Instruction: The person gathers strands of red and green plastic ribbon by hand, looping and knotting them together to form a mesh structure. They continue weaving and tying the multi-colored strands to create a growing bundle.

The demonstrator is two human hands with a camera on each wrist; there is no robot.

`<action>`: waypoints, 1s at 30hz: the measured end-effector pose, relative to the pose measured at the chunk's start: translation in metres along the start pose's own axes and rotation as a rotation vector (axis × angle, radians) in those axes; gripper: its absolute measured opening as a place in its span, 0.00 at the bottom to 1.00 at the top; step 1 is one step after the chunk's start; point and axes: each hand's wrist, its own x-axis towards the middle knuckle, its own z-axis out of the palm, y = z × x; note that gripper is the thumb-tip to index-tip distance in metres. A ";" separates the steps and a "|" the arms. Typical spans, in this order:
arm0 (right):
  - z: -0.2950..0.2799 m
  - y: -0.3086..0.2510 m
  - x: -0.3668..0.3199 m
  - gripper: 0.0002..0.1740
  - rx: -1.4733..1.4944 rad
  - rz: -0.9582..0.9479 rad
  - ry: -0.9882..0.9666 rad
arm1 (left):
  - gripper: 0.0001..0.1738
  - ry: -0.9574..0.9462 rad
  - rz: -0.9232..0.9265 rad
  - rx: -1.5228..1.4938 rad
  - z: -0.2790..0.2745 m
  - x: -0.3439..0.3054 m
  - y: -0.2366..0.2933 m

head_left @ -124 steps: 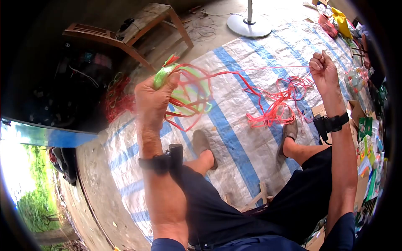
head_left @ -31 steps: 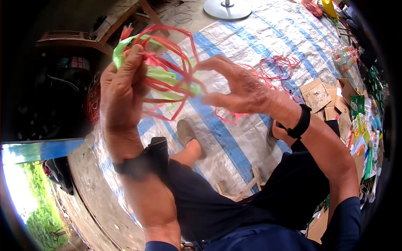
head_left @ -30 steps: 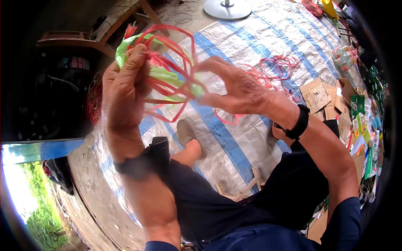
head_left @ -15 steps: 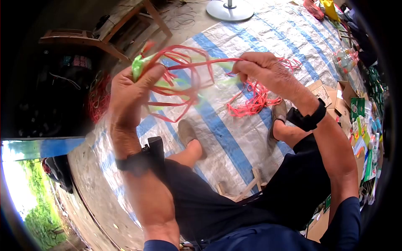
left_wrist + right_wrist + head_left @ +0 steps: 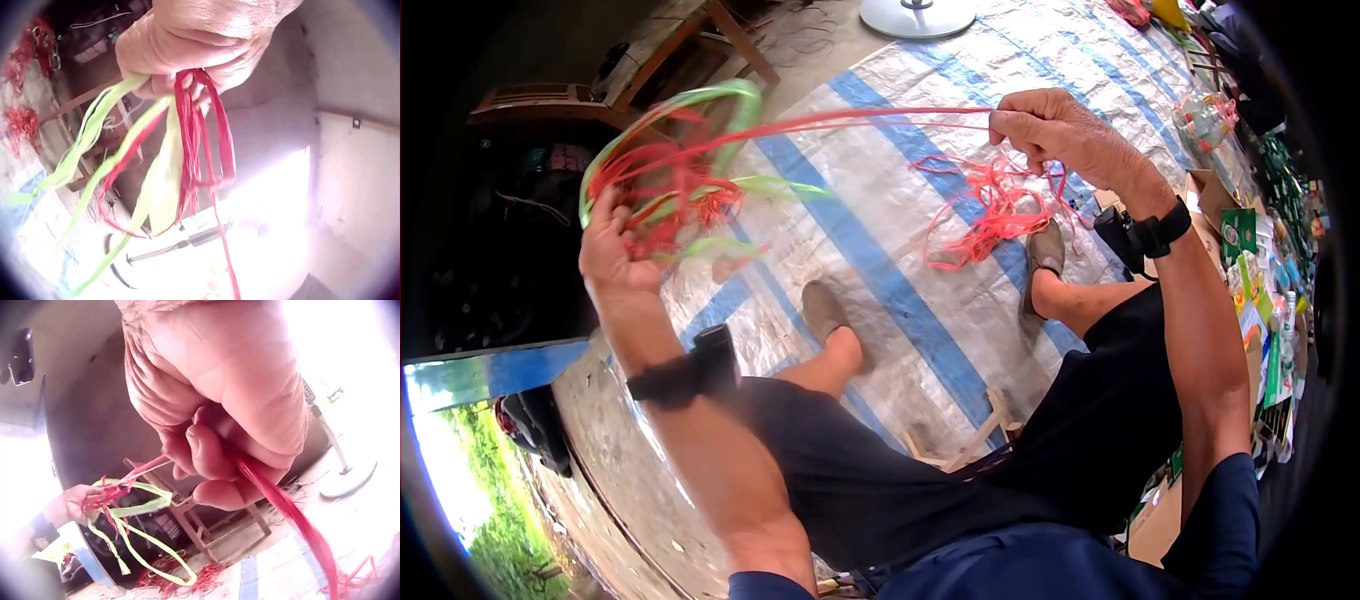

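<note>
My left hand (image 5: 615, 250) grips a loose bundle of red and green plastic twine (image 5: 675, 165), blurred in the head view. In the left wrist view, red loops (image 5: 195, 144) and green strands (image 5: 164, 181) hang from under the curled fingers. My right hand (image 5: 1055, 130) pinches red twine (image 5: 870, 113), which runs taut from the bundle across to it. Seen from the right wrist, the fingers (image 5: 209, 453) curl round the red twine, and a flattened red length (image 5: 290, 515) trails down from them. Below, a tangled heap of red twine (image 5: 1000, 215) lies on the striped sheet.
A blue-and-white striped sheet (image 5: 880, 260) covers the floor under my feet. A wooden bench (image 5: 660, 50) and a round white stand base (image 5: 918, 15) are at the back. Cartons and packaging (image 5: 1250, 290) crowd the right side. More red twine (image 5: 181, 575) lies near the dark area.
The right hand, spread beside the bundle a second ago, has taken hold of red twine and moved right, drawing it out. The left hand has shifted left, and the bundle has spread.
</note>
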 end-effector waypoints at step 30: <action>0.064 -0.014 0.003 0.17 -0.240 -0.206 -0.084 | 0.16 -0.799 -0.209 0.504 0.129 -0.121 -0.077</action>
